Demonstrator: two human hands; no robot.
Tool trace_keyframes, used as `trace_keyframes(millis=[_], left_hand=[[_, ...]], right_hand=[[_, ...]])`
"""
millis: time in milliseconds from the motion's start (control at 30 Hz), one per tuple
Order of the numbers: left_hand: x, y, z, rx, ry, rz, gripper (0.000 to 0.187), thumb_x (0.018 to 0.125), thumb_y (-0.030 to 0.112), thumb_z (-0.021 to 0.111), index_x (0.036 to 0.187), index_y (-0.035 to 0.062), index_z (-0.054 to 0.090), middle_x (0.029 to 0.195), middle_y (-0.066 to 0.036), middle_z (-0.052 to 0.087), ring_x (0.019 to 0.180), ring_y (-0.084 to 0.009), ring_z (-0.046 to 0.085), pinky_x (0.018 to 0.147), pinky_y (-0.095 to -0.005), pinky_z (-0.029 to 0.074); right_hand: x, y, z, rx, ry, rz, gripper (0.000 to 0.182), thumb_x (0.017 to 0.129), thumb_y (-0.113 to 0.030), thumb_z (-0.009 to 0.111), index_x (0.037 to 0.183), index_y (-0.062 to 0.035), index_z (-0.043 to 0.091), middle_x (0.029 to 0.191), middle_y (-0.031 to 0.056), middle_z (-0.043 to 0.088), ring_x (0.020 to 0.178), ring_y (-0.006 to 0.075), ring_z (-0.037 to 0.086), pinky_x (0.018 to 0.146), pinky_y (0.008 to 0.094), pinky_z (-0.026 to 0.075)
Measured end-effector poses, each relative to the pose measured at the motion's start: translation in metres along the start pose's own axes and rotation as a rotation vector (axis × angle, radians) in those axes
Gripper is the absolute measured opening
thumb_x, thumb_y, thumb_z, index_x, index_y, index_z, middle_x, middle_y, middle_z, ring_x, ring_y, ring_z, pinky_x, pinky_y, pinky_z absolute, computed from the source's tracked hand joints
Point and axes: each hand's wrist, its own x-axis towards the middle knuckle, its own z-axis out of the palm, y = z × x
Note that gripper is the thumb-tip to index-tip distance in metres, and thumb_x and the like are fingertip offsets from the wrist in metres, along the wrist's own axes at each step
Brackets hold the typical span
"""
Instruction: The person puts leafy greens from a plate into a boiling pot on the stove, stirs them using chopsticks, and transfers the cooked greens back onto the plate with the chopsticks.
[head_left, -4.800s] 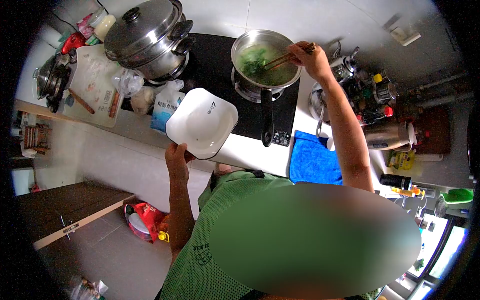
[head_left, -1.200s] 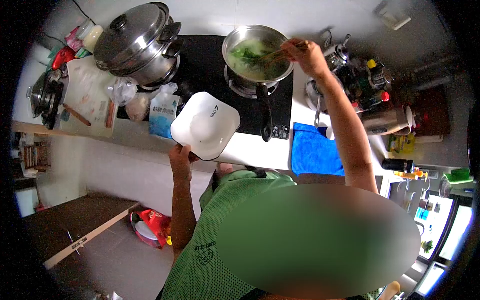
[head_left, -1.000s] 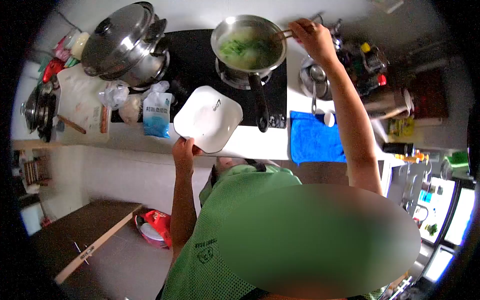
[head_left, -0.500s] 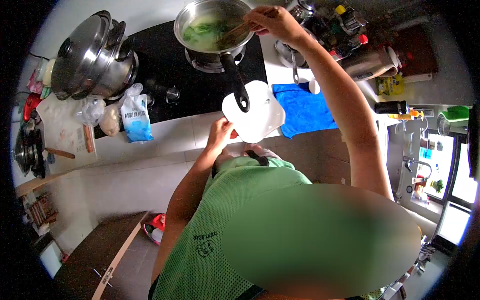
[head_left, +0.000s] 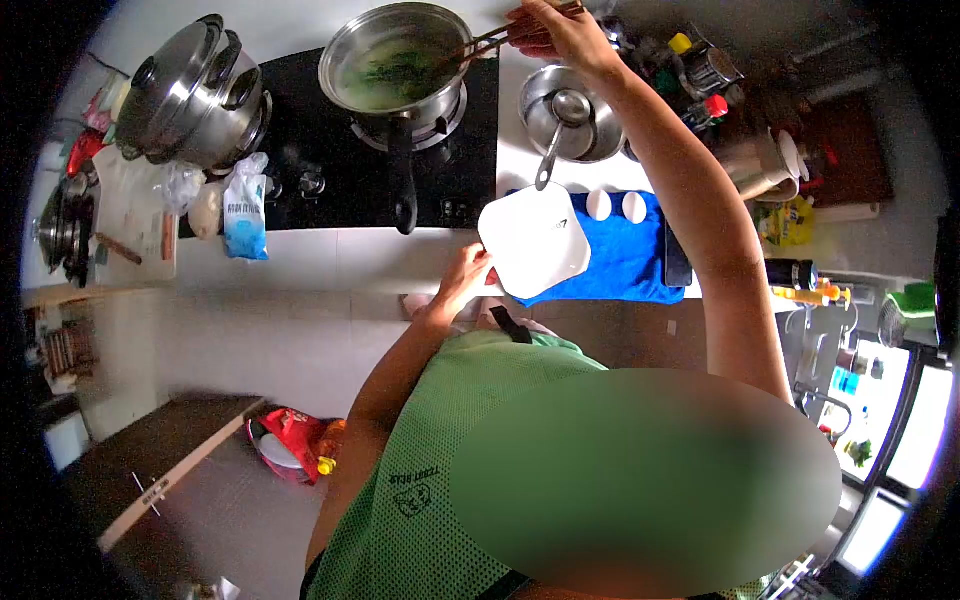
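My left hand (head_left: pixel 467 279) grips the rim of a white bowl (head_left: pixel 533 245), which it holds tilted in front of the counter edge, partly over a blue cloth (head_left: pixel 630 262). In my right hand (head_left: pixel 572 42) is a pair of wooden chopsticks (head_left: pixel 487 46). Their tips reach into a steel saucepan (head_left: pixel 345 103) on the stove. Leafy greens (head_left: pixel 395 68) lie in pale liquid inside that pan. The black pan handle (head_left: pixel 402 180) points toward me, left of the bowl.
A steel basin (head_left: pixel 537 112) with a ladle (head_left: pixel 570 108) stands right of the stove. Two white egg-shaped objects (head_left: pixel 634 207) and a dark phone-like slab (head_left: pixel 678 255) lie on the cloth. Stacked steel pots (head_left: pixel 190 105) and a blue-white bag (head_left: pixel 245 215) are at the left.
The view has shifted, bringing the basin and ladle into sight. Relative to the pan, the bowl and my right hand have moved right; the chopstick tips are still in the pan.
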Motion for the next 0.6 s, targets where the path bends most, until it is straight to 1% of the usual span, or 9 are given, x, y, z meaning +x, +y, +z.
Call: trace_keyframes(millis=[100, 133, 167, 233, 267, 400, 467, 500, 600], left_hand=[[-0.006, 0.003, 0.004, -0.093, 0.079, -0.011, 0.026, 0.087, 0.023, 0.051, 0.089, -0.0020, 0.056, 0.072, -0.012, 0.062, 0.058, -0.0162, 0.060, 0.053, -0.0270, 0.049], [-0.012, 0.010, 0.001, 0.106, 0.140, 0.018, 0.027, 0.085, 0.024, 0.055, 0.092, -0.0021, 0.055, 0.072, -0.012, 0.062, 0.058, -0.0167, 0.061, 0.053, -0.0285, 0.049], [-0.017, 0.011, 0.002, 0.386, 0.351, 0.162, 0.032, 0.080, 0.024, 0.061, 0.100, 0.0008, 0.053, 0.078, -0.010, 0.062, 0.061, -0.0167, 0.060, 0.056, -0.0294, 0.049], [-0.035, 0.053, 0.003, 0.640, 0.606, 0.371, 0.034, 0.078, 0.018, 0.063, 0.107, 0.0059, 0.051, 0.083, -0.008, 0.060, 0.067, -0.0160, 0.058, 0.061, -0.0282, 0.049], [-0.033, 0.070, 0.007, 0.569, 0.632, 0.422, 0.040, 0.074, 0.017, 0.067, 0.109, 0.0097, 0.051, 0.085, -0.008, 0.060, 0.071, -0.0160, 0.058, 0.061, -0.0283, 0.049], [0.018, 0.112, 0.028, 0.434, 0.442, 0.435, 0.039, 0.079, 0.031, 0.062, 0.105, 0.0038, 0.050, 0.077, -0.010, 0.060, 0.062, -0.0159, 0.058, 0.057, -0.0275, 0.049], [0.039, 0.124, 0.037, 0.078, 0.091, 0.083, 0.038, 0.083, 0.036, 0.055, 0.099, 0.0016, 0.052, 0.075, -0.010, 0.060, 0.059, -0.0143, 0.058, 0.050, -0.0260, 0.049], [0.046, 0.124, 0.046, 0.077, 0.092, 0.086, 0.038, 0.083, 0.036, 0.055, 0.099, 0.0016, 0.052, 0.075, -0.010, 0.060, 0.059, -0.0143, 0.058, 0.050, -0.0260, 0.049], [0.057, 0.128, 0.071, -0.227, -0.134, -0.019, 0.037, 0.083, 0.038, 0.053, 0.093, 0.0021, 0.054, 0.077, -0.009, 0.060, 0.058, -0.0146, 0.058, 0.045, -0.0263, 0.050]], right_hand=[[0.003, 0.004, -0.007, 0.076, -0.023, -0.004, 0.039, 0.089, -0.035, 0.048, 0.096, 0.0018, 0.061, 0.083, 0.0137, 0.064, 0.074, 0.0191, 0.064, 0.068, 0.0295, 0.053], [0.002, 0.004, -0.008, 0.129, -0.008, -0.013, 0.040, 0.089, -0.035, 0.047, 0.095, 0.0020, 0.061, 0.082, 0.0141, 0.064, 0.073, 0.0194, 0.064, 0.068, 0.0296, 0.053], [0.001, 0.003, -0.010, 0.182, 0.010, -0.024, 0.041, 0.089, -0.036, 0.047, 0.095, 0.0023, 0.061, 0.082, 0.0144, 0.064, 0.072, 0.0196, 0.064, 0.068, 0.0297, 0.053], [-0.001, -0.001, -0.012, 0.186, 0.017, -0.041, 0.042, 0.088, -0.036, 0.047, 0.094, 0.0026, 0.061, 0.082, 0.0149, 0.064, 0.072, 0.0201, 0.064, 0.068, 0.0298, 0.053], [-0.002, -0.003, -0.010, 0.190, 0.026, -0.050, 0.042, 0.088, -0.037, 0.047, 0.094, 0.0030, 0.061, 0.081, 0.0154, 0.064, 0.072, 0.0206, 0.064, 0.068, 0.0300, 0.053], [-0.001, -0.009, -0.010, 0.253, 0.045, -0.011, 0.046, 0.087, -0.039, 0.046, 0.093, 0.0044, 0.060, 0.081, 0.0162, 0.064, 0.073, 0.0217, 0.064, 0.070, 0.0304, 0.053], [-0.005, -0.012, -0.014, 0.258, 0.026, -0.019, 0.047, 0.087, -0.040, 0.046, 0.094, 0.0043, 0.060, 0.082, 0.0164, 0.063, 0.073, 0.0216, 0.063, 0.070, 0.0307, 0.052], [-0.006, -0.013, -0.015, 0.265, 0.006, -0.021, 0.047, 0.087, -0.040, 0.045, 0.095, 0.0042, 0.060, 0.083, 0.0167, 0.063, 0.074, 0.0216, 0.063, 0.071, 0.0311, 0.052], [-0.016, -0.020, -0.019, 0.200, -0.005, 0.014, 0.047, 0.088, -0.040, 0.044, 0.101, 0.0029, 0.058, 0.090, 0.0172, 0.062, 0.081, 0.0230, 0.063, 0.075, 0.0320, 0.052]])
